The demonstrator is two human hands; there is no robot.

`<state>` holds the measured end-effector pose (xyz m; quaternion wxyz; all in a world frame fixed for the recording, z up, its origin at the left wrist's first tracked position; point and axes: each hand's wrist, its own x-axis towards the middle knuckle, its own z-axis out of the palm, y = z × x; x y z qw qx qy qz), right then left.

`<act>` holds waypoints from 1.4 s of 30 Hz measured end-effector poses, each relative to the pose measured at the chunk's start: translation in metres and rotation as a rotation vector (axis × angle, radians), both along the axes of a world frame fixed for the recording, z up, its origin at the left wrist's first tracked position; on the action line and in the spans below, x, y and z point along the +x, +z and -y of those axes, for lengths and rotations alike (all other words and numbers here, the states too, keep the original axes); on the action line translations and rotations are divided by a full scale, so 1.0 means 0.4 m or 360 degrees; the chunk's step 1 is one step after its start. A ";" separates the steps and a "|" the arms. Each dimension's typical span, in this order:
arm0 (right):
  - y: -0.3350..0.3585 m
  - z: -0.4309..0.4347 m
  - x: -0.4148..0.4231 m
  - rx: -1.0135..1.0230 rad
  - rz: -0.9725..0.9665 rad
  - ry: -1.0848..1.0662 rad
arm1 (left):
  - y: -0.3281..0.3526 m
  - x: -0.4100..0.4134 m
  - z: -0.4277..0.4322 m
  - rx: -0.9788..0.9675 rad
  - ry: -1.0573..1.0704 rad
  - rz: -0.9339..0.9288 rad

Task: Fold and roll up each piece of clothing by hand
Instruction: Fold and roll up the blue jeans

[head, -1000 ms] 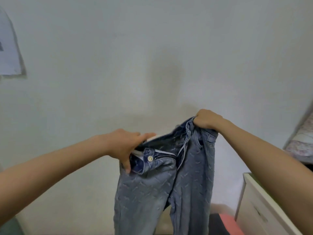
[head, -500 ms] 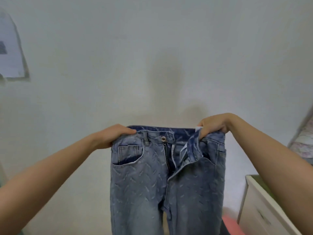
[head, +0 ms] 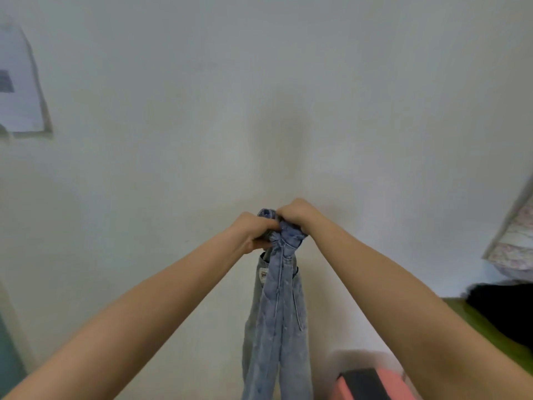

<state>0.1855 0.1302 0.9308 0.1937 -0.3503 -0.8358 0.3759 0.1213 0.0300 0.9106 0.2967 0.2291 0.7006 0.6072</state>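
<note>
Pale wall [head: 173, 82] behind. My left hand [head: 253, 230] and right hand [head: 297, 213], touching, fingers curled tight around the bunched waistband of hanging jeans [head: 277, 327].

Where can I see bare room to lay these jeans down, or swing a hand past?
Little flat room shows: only a green strip between your right forearm and the black heap. Below the jeans, the pink and black object crowds the right. A hand passes freely left of the jeans, before the bare wall.
</note>
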 end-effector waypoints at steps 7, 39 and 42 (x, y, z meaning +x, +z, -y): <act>0.038 0.033 0.041 -0.0619 -0.0295 0.0053 | 0.027 0.024 0.024 -0.0285 0.0139 -0.1022; 0.020 0.017 0.100 0.0189 -0.0418 0.0234 | 0.076 -0.081 0.076 -0.0476 -0.0560 -0.1287; -0.015 0.004 0.119 0.0694 -0.0280 0.0229 | 0.066 -0.078 0.059 -0.0440 -0.0564 -0.1081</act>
